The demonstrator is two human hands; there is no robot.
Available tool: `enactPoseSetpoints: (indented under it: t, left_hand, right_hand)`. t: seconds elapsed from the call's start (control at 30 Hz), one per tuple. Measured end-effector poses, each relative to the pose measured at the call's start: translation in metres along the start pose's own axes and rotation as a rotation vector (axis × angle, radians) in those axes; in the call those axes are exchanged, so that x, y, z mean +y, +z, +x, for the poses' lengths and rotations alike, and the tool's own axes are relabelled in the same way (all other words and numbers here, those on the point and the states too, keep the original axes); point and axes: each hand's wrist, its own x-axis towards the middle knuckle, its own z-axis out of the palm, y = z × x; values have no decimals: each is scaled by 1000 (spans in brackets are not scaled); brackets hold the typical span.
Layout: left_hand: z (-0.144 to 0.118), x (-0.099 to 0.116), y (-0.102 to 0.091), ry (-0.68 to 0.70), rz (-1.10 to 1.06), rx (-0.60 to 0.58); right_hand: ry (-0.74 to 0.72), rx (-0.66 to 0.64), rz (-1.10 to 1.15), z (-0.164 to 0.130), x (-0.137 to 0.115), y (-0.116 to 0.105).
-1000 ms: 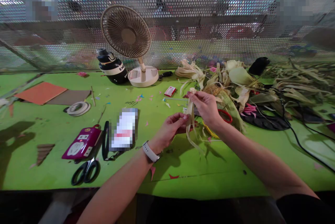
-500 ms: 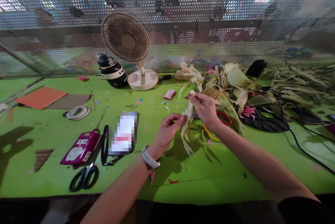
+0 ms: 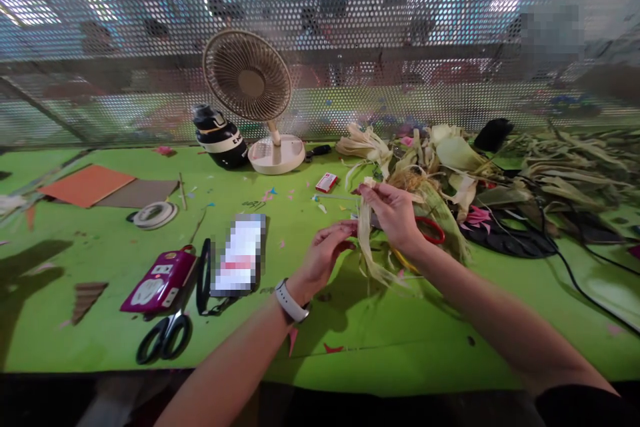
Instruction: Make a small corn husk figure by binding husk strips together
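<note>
Husk strip (image 3: pixel 367 240) hangs above the bench (image 3: pixel 125 347) middle, right hand (image 3: pixel 395 214) pinching its top, left hand (image 3: pixel 327 254) pinching its middle. It looks light, limp and easily torn; best held near the ends.

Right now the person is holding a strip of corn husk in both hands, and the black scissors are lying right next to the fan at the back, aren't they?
Not quite. The head view shows the black scissors at the near edge of the green table, below the purple case, far from the fan. The left hand and right hand do hold the corn husk strip.
</note>
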Motion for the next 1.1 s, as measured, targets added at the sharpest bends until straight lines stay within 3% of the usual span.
enactPoseSetpoints:
  t: [0.4,0.63,0.8,0.97,1.1]
  left_hand:
    - [2,-6,1,121,-37,-27]
    - [-1,1,3,81,13,-55]
    - [-2,5,2,14,20,-137]
    - [-1,1,-4,-132,64,-301]
    - [1,0,-10,-122,158,-371]
  right_hand:
    - [30,-42,-33,-11,-6,6]
    - [48,-66,-10,-11,-8,4]
    - [85,-12,38,-6,-12,1]
    - [77,21,40,-2,-16,-1]
    - [51,31,68,1,-16,-2]
